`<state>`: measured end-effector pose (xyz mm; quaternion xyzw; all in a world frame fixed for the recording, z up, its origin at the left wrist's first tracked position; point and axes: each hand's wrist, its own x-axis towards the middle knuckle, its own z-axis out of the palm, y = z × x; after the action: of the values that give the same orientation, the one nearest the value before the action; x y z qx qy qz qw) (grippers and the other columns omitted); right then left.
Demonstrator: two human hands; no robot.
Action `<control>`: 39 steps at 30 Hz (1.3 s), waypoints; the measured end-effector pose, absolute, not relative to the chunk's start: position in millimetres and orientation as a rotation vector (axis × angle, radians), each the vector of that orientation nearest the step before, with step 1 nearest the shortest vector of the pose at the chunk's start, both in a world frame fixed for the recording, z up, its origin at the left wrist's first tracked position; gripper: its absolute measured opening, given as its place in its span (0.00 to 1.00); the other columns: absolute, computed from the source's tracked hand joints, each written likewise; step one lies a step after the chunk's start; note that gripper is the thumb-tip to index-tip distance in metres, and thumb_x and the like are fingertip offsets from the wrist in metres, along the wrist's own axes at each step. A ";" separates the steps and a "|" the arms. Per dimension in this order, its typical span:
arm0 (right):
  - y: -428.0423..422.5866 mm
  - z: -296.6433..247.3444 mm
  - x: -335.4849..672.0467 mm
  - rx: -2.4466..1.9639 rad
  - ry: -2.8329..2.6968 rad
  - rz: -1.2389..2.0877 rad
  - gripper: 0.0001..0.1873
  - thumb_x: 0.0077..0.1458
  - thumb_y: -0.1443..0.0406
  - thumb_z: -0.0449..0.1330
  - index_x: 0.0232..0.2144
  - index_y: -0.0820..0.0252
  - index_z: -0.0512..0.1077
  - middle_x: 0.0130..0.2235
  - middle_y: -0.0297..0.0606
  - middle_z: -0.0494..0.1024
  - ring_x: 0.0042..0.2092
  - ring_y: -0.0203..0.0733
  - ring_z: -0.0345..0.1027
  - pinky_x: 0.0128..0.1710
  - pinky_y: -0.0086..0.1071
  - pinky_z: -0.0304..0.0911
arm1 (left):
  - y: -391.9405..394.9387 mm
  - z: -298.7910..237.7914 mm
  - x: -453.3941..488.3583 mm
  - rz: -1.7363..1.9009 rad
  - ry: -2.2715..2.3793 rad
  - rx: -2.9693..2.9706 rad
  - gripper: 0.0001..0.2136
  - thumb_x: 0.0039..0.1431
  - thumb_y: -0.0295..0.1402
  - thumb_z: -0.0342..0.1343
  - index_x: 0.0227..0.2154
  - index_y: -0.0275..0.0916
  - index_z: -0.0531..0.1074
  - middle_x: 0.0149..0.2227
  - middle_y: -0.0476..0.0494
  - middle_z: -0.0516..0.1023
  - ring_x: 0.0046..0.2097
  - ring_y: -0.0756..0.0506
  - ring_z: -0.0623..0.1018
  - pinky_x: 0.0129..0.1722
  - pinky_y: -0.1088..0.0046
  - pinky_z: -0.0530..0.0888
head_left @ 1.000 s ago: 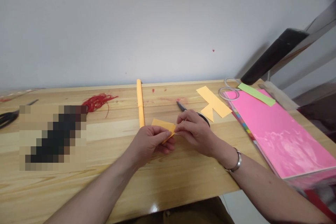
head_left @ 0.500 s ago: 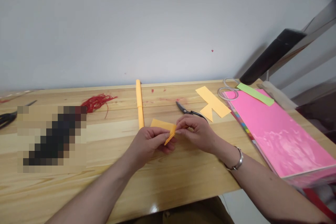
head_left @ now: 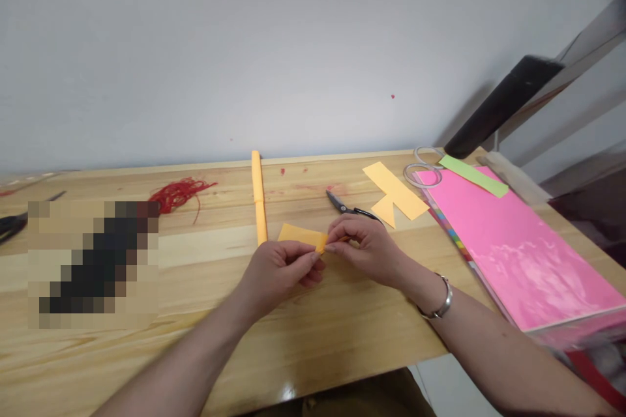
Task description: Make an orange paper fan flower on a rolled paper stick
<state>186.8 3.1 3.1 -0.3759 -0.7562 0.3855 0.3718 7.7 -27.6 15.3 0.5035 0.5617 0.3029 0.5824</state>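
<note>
Both my hands meet over the middle of the wooden table [head_left: 313, 339] on a small piece of orange paper [head_left: 300, 235]. My left hand [head_left: 278, 270] pinches its near edge with thumb and fingers closed. My right hand [head_left: 369, 251], a metal bracelet on its wrist, pinches the paper's right corner. The far part of the paper sticks out beyond my fingers. A rolled orange paper tube [head_left: 259, 197] lies just behind my left hand. Small black scissors [head_left: 349, 206] lie just behind my right hand.
Cut orange paper pieces [head_left: 396, 192] lie at the back right beside a pink sheet stack [head_left: 513, 254] with a green strip [head_left: 473, 175] and silver scissors [head_left: 420, 168]. Red thread [head_left: 178, 192] lies back left, near a blurred dark patch. A dark bar leans at the far right.
The orange paper's near corner has been folded and pressed between my fingers. Both hands have stayed at the same spot; the view has shifted slightly.
</note>
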 end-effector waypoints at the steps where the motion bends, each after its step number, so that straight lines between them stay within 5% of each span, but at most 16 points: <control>1: 3.2 3.0 186.9 -0.978 -1.928 1.003 0.02 0.48 0.71 0.60 0.25 0.63 0.72 0.30 0.37 0.74 0.32 0.35 0.67 0.32 0.29 0.63 | -27.4 15.2 7.6 0.710 1.313 1.182 0.07 0.48 0.36 0.58 0.22 0.39 0.78 0.22 0.46 0.79 0.24 0.49 0.77 0.26 0.76 0.73; 18: 5.2 9.3 185.3 -1.222 -1.551 1.413 0.05 0.44 0.66 0.62 0.25 0.62 0.71 0.21 0.31 0.71 0.23 0.31 0.63 0.23 0.26 0.60 | -24.2 14.0 5.2 0.741 1.297 1.149 0.09 0.49 0.36 0.57 0.22 0.37 0.76 0.22 0.46 0.78 0.23 0.50 0.75 0.25 0.76 0.73; 25: 5.9 7.9 186.7 -1.259 -1.502 1.426 0.07 0.44 0.64 0.62 0.26 0.63 0.70 0.19 0.30 0.69 0.20 0.29 0.59 0.17 0.23 0.53 | -23.4 11.1 6.2 0.922 1.266 1.029 0.14 0.45 0.34 0.62 0.37 0.38 0.74 0.26 0.48 0.79 0.29 0.46 0.79 0.30 0.70 0.76; 39: 5.5 10.1 186.4 -1.298 -1.546 1.408 0.05 0.44 0.65 0.62 0.25 0.62 0.73 0.18 0.30 0.68 0.20 0.29 0.57 0.18 0.24 0.51 | -24.4 9.2 5.4 0.864 1.360 1.128 0.06 0.44 0.33 0.62 0.27 0.39 0.77 0.23 0.47 0.80 0.26 0.48 0.78 0.30 0.72 0.75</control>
<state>186.4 5.5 10.1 -0.4972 -0.5921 0.5394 0.3337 5.4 -24.4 9.2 0.4773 0.5756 0.3657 0.5542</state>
